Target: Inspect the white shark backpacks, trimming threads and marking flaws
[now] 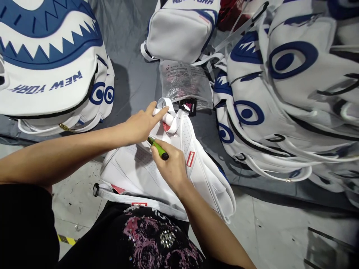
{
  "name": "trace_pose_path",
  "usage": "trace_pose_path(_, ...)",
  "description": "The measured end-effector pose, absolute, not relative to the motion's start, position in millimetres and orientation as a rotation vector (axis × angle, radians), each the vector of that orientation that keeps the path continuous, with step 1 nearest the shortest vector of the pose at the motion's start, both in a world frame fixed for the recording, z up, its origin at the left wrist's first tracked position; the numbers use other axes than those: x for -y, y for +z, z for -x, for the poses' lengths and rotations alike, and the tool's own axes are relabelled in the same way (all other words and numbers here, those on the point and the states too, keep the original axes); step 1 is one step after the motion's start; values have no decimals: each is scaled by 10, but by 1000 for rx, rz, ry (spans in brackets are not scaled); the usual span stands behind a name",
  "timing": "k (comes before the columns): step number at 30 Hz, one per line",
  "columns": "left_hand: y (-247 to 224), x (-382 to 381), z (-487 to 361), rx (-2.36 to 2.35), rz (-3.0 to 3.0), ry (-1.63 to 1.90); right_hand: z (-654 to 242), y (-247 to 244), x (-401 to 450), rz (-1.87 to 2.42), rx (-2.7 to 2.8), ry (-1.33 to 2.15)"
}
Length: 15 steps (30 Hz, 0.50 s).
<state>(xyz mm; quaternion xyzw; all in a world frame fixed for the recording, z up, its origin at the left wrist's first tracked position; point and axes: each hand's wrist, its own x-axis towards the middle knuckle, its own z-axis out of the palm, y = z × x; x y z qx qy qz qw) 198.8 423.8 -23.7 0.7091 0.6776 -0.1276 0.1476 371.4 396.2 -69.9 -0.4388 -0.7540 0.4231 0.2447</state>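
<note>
A white backpack [171, 149] lies tilted across my lap, its dotted back panel and shoulder straps facing up. My left hand [144, 123] is at the top of it, with fingers around a white webbing strap [169, 121]; part of the grip is hidden. In my right hand [172, 166] is a slim green-and-black pen-like tool [159, 148], its tip close beside my left hand. Small red-framed labels [190, 158] show on the straps. A black buckle [95, 189] hangs at the lower left strap end.
A clear plastic bag [185, 84] lies just beyond the backpack on the grey-covered table [120, 86]. Another white backpack [179, 33] stands behind it. Stacked white-and-blue backpacks stand left [47, 78] and right [280, 97], the right ones with loose straps hanging over the edge.
</note>
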Motion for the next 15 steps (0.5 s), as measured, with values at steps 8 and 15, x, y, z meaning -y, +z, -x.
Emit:
trace_pose_path(8,-248,-4235,-1963,-1933,-2045,-339,-3735,-684,-3985,1187,2062,1207)
trace_pose_path(15,-299,-4233,-1964,-1951,-2053,-281,-3751,-691,-3977,1217,2091,1168)
